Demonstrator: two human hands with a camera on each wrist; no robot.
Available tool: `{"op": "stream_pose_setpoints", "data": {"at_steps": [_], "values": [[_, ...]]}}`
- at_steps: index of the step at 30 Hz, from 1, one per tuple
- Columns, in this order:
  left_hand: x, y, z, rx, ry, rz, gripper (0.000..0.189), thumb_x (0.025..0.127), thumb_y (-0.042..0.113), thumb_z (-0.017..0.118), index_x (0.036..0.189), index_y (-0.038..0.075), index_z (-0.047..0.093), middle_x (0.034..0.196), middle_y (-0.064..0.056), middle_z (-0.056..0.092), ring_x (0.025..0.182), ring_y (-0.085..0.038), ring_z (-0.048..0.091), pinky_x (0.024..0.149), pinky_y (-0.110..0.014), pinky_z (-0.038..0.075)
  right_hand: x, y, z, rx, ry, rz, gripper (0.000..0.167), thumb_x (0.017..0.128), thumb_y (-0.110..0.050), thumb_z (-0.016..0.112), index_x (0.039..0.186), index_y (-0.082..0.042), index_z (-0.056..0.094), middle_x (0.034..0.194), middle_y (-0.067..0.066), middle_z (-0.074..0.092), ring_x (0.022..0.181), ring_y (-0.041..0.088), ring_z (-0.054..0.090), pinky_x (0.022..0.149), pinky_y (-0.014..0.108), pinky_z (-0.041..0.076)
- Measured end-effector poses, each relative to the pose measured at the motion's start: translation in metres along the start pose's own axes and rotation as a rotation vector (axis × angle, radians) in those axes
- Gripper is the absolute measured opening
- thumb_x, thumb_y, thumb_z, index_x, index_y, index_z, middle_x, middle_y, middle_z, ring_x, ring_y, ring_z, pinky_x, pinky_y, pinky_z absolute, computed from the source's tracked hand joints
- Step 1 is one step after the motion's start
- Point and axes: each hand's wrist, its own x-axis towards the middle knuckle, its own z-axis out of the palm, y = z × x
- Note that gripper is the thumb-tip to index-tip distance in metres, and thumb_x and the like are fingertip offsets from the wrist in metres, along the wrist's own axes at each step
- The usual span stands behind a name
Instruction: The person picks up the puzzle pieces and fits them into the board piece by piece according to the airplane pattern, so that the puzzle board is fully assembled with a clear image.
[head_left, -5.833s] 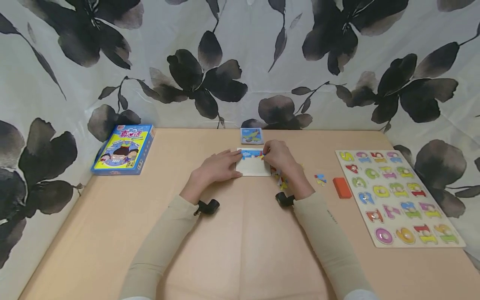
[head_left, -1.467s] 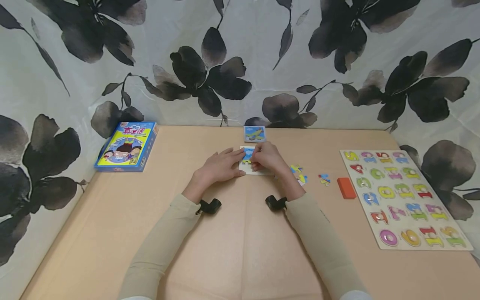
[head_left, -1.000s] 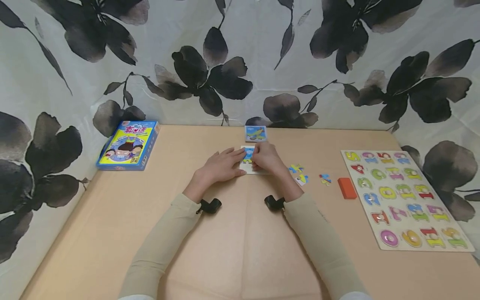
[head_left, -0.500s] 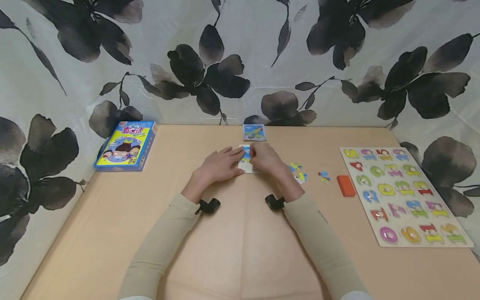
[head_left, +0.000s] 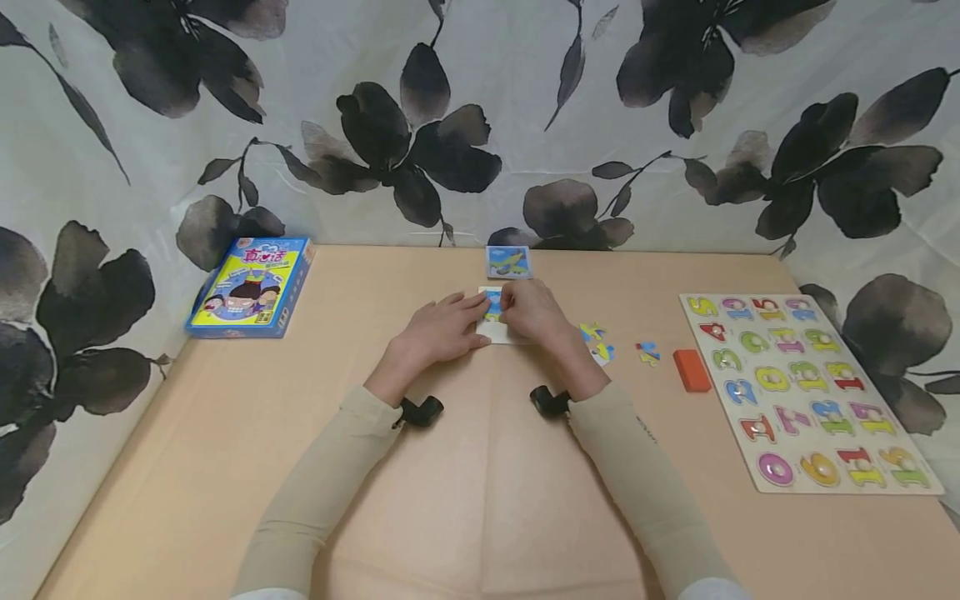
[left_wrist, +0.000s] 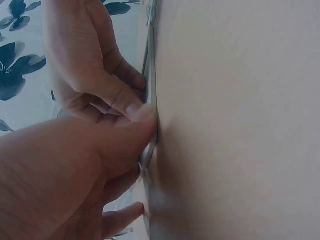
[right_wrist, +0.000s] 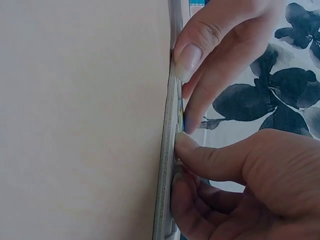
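A small white puzzle board lies in the middle of the table near its back edge, with blue and yellow pieces along its upper part. My left hand rests on its left side, fingers extended over the corner. In the left wrist view the left thumb presses at the board's near edge. My right hand covers the board's right part with curled fingers. In the right wrist view its thumb and fingertips close together at the board's face, pinching a puzzle piece mostly hidden behind them.
Behind the board lies a small picture tile. Loose puzzle pieces lie right of my right wrist, a few more farther over. A red block sits beside a large knobbed-shape board. A blue-and-yellow box stands back left.
Since the oldest frame, my right hand has moved from the board's upper right corner inward and curled more. Loose pieces once behind the right wrist now show beside it. The left hand stays put.
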Motion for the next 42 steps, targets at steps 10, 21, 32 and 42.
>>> {"op": "stream_pose_setpoints", "data": {"at_steps": [10, 21, 32, 42], "values": [[-0.002, 0.003, 0.0, 0.038, 0.005, 0.002, 0.067, 0.099, 0.051, 0.053, 0.156, 0.024, 0.031, 0.165, 0.004, 0.027, 0.151, -0.03, 0.029, 0.113, -0.056, 0.038, 0.0, 0.005, 0.001, 0.066, 0.013, 0.006, 0.015, 0.086, -0.007, 0.073, 0.072, -0.008, 0.068, 0.07, 0.005, 0.065, 0.074, 0.021, 0.056, 0.066, 0.029, 0.043], [0.0, 0.003, -0.001, 0.034, 0.013, -0.006, 0.068, 0.098, 0.054, 0.054, 0.156, 0.026, 0.033, 0.164, 0.006, 0.029, 0.151, -0.029, 0.031, 0.111, -0.055, 0.041, -0.005, 0.013, -0.007, 0.08, -0.049, -0.038, 0.003, 0.089, -0.008, 0.07, 0.087, -0.005, 0.07, 0.083, 0.008, 0.065, 0.079, 0.021, 0.055, 0.071, 0.03, 0.045], [0.001, 0.001, 0.001, 0.015, 0.022, -0.01, 0.069, 0.096, 0.053, 0.056, 0.155, 0.025, 0.035, 0.164, 0.007, 0.029, 0.151, -0.028, 0.03, 0.113, -0.054, 0.039, -0.035, 0.043, -0.04, 0.096, -0.049, -0.082, 0.019, 0.092, -0.01, 0.062, 0.108, -0.003, 0.071, 0.099, 0.011, 0.065, 0.089, 0.025, 0.057, 0.078, 0.035, 0.049], [0.0, 0.001, 0.002, -0.008, 0.031, -0.01, 0.069, 0.096, 0.052, 0.057, 0.155, 0.024, 0.035, 0.164, 0.006, 0.029, 0.151, -0.028, 0.029, 0.115, -0.055, 0.037, -0.06, 0.077, -0.061, 0.058, -0.038, -0.064, 0.026, 0.091, -0.006, 0.06, 0.116, -0.002, 0.068, 0.107, 0.013, 0.066, 0.099, 0.026, 0.057, 0.091, 0.042, 0.051]]}}
